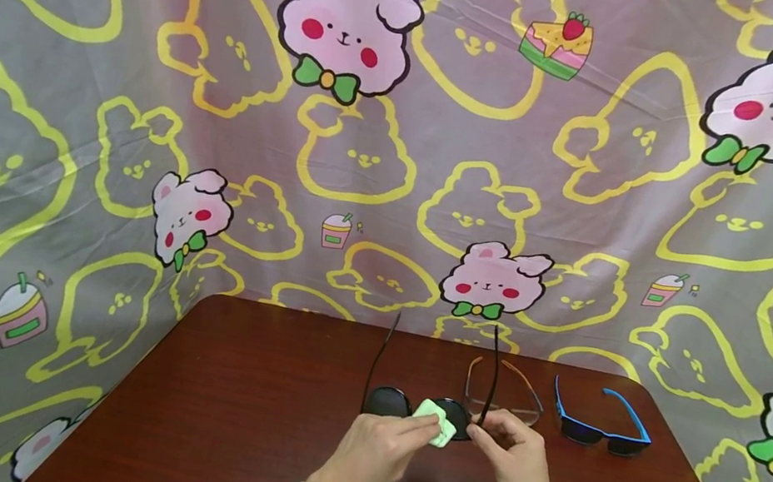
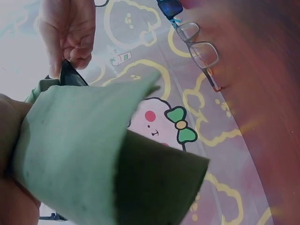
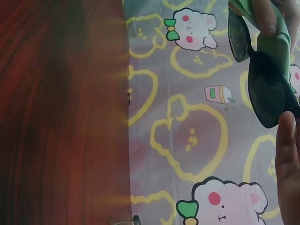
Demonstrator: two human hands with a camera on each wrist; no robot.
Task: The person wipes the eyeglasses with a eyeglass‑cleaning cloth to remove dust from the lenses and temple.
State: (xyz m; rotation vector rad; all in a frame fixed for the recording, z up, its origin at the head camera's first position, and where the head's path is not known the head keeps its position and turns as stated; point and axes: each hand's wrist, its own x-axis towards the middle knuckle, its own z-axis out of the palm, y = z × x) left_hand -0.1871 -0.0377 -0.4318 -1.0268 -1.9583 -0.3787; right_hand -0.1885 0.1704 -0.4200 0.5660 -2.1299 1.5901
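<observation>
Black sunglasses (image 1: 389,401) with dark round lenses are held up above the table, their temples pointing away from me. My right hand (image 1: 512,456) pinches them at the right end, by the hinge; in the right wrist view the thumb lies at the edge of the near lens (image 3: 268,89). With my left hand (image 1: 377,452) I hold a light green cloth (image 1: 434,423) against the sunglasses near the bridge. In the left wrist view the cloth (image 2: 75,145) hangs in a broad fold and covers most of the sunglasses.
Glasses with clear lenses and brown temples (image 1: 524,381) lie on the brown table (image 1: 214,416), behind my right hand. Blue-framed sunglasses (image 1: 599,431) lie farther right. A patterned curtain (image 1: 374,129) surrounds the table at the back and sides.
</observation>
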